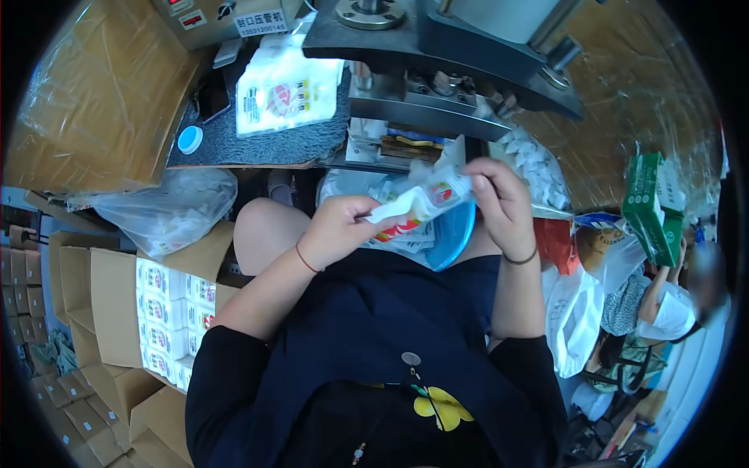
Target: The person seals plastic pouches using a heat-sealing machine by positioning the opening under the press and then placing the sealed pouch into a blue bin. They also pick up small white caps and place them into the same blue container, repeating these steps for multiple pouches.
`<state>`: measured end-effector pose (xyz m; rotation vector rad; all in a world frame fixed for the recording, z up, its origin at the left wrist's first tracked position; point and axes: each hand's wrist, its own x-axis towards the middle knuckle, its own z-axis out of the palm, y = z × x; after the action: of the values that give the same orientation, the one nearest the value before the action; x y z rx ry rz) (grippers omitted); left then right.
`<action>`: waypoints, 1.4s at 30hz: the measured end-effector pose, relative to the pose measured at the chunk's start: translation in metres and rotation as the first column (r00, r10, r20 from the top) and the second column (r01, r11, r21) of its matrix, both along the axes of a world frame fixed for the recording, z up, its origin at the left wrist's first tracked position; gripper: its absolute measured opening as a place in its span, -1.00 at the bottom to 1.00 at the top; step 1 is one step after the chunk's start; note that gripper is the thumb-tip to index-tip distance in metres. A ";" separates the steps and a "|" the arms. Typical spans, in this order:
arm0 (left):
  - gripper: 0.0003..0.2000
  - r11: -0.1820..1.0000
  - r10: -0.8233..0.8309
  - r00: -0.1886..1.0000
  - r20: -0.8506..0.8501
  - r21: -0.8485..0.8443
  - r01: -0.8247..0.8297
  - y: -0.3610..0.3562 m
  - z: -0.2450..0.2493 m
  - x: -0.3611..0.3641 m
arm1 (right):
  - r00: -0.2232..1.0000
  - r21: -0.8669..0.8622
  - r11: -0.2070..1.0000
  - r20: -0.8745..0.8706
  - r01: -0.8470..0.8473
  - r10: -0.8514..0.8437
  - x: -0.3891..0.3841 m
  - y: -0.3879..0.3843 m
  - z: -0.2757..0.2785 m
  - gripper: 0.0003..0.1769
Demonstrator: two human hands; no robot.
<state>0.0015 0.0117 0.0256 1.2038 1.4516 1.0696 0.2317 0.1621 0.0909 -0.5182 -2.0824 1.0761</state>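
Note:
My left hand is closed round the lower left end of a soft white plastic tube with red and yellow print. The tube lies tilted in front of my lap, its other end up to the right. There the fingers of my right hand are bent and pinch its end. A pale strip on the tube's front catches the light. Below it, between my knees, stands a blue-rimmed basin with white printed pieces in it. The pressing machine is just beyond the tube.
A stack of white printed packs lies on the dark mat, near a blue round lid and a phone. An open carton with white boxes stands at left. At right another person is near a green box.

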 end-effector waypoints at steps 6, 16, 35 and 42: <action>-0.69 0.986 -0.094 0.861 0.500 -0.075 0.151 0.001 -0.015 0.032 | 0.970 0.201 0.975 0.239 -0.093 0.043 0.003 0.008 0.018 -0.85; -0.67 0.975 -0.146 0.848 0.510 -0.072 0.211 0.005 -0.027 0.048 | 0.972 0.029 0.998 0.228 -0.058 0.050 0.009 0.003 0.022 -0.91; -0.67 0.977 0.013 0.673 0.739 -0.152 0.148 0.042 -0.025 0.003 | 0.962 0.173 0.970 0.188 0.168 -0.200 0.042 0.031 -0.003 -0.77; -0.56 0.911 0.396 0.875 0.279 0.003 -0.413 0.061 -0.019 -0.051 | 0.942 0.099 0.986 0.297 0.134 -0.158 0.036 0.011 -0.024 -0.79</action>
<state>-0.0494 0.0731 0.0067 0.7642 1.4922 1.5129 0.2675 0.1729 0.0668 -0.8307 -2.2981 0.8686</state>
